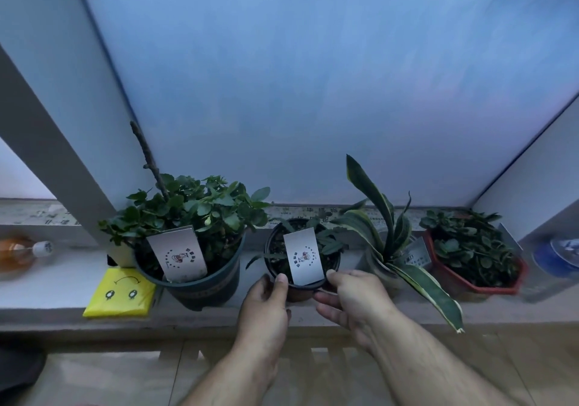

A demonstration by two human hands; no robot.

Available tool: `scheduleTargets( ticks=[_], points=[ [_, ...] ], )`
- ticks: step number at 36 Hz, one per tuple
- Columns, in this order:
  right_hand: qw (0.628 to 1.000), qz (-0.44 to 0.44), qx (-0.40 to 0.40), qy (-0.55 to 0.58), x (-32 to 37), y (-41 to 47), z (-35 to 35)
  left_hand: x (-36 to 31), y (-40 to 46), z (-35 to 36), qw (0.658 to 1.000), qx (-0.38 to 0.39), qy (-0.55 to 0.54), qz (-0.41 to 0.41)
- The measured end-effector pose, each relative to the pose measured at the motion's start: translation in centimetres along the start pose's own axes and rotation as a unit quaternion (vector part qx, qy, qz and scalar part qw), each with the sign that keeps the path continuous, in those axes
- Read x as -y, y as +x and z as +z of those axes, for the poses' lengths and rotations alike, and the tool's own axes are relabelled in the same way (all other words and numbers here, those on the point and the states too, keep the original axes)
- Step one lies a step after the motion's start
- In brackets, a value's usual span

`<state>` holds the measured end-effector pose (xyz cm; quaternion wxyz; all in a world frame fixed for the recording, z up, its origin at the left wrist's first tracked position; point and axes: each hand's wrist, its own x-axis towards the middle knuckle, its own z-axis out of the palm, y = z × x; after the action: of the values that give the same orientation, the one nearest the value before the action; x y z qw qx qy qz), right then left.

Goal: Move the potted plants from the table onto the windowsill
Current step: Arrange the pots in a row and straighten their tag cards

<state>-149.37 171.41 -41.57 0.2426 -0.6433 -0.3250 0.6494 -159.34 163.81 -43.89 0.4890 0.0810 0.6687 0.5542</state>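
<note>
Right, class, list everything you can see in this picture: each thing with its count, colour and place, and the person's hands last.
Large dark green round pot of leafy plant: one, windowsill, left.
Small dark round pot with white card: one, centre, held.
Striped long-leaved plant: one, green and yellow, right of centre.
Red octagonal pot of leafy plant: one, far right.
Yellow flat packet: one, left of large pot.
Orange bottle with white cap: one, lying, far left.
Blue and white object: one, right edge, blurred.
Grey windowsill: one.
Hands: left hand, right hand, both gripping the small pot.

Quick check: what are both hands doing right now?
Left hand: grips the small dark pot on its left side, thumb on the rim.
Right hand: grips the same pot on its right side.
</note>
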Motion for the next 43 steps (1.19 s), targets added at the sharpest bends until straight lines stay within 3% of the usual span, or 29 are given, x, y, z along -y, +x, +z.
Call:
scheduleTargets(
  ticks=[4,10,13,20,27,34,43],
  points=[
    [0.999,-0.029,-0.017,-0.022,0.5,-0.7,-1.0,-0.7,-3.0,2.1,0.993,-0.101,0.028,0.061],
    [0.999,-0.049,-0.006,0.004,1.7,-4.4,-3.9,-3.5,-7.3,6.7,0.989,-0.053,-0.018,0.134],
    [0.996,-0.090,-0.005,-0.004,2.3,-7.4,-6.6,-3.3,-7.9,9.3,0.990,-0.007,-0.038,0.133],
    [0.977,-0.167,-0.123,0.051,3.4,-13.0,-13.9,-0.6,-10.3,14.1,0.987,0.117,-0.017,0.105],
    [0.966,-0.143,-0.211,0.034,0.6,-14.1,-18.6,1.9,-10.0,14.1,0.978,0.162,0.030,0.128],
    [0.970,-0.170,-0.174,0.004,1.3,-10.1,-19.1,1.9,-9.5,16.1,0.982,0.111,0.029,0.148],
    [0.959,-0.256,-0.086,-0.083,3.9,-2.3,-18.6,0.6,-7.8,14.8,0.978,0.038,0.126,0.164]
  ],
)
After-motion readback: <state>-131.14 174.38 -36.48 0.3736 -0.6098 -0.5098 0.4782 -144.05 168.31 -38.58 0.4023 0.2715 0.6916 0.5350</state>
